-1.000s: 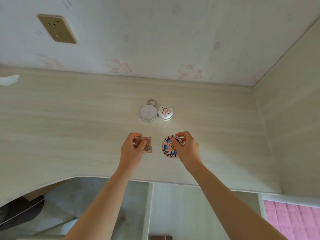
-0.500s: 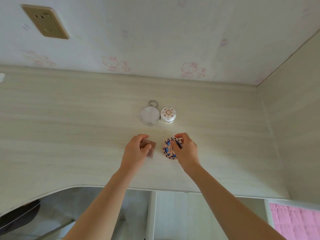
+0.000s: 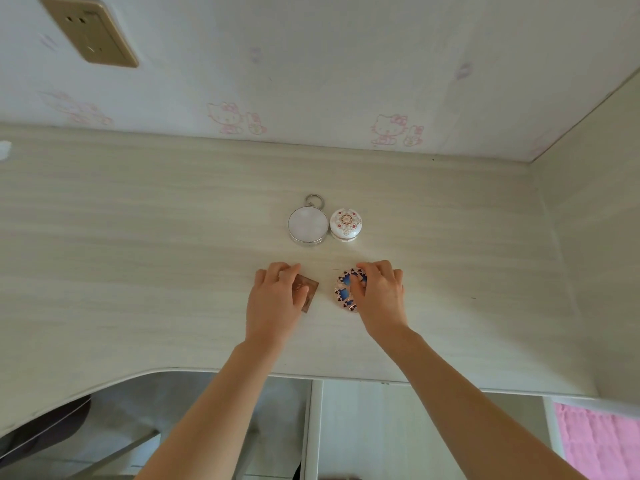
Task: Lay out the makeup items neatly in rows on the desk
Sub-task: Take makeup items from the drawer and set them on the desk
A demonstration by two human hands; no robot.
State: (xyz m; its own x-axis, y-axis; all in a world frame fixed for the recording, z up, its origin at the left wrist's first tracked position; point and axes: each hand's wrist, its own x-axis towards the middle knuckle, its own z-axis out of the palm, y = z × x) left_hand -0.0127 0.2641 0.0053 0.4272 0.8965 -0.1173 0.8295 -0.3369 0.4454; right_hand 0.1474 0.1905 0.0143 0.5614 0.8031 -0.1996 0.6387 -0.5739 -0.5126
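Pale wood-grain desk (image 3: 138, 265): left hand (image 3: 275, 303) pinches square brown compact (image 3: 307, 292); right hand (image 3: 379, 296) grips blue patterned round compact (image 3: 344, 289). Beyond the hands, silver round compact (image 3: 308, 225) touches white floral compact (image 3: 345, 225).

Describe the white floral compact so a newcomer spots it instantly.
On the pale wood desk, two round compacts sit side by side near the wall. The white floral compact is the right one, domed with a red-and-gold medallion, unlike the plain silver compact with a ring.
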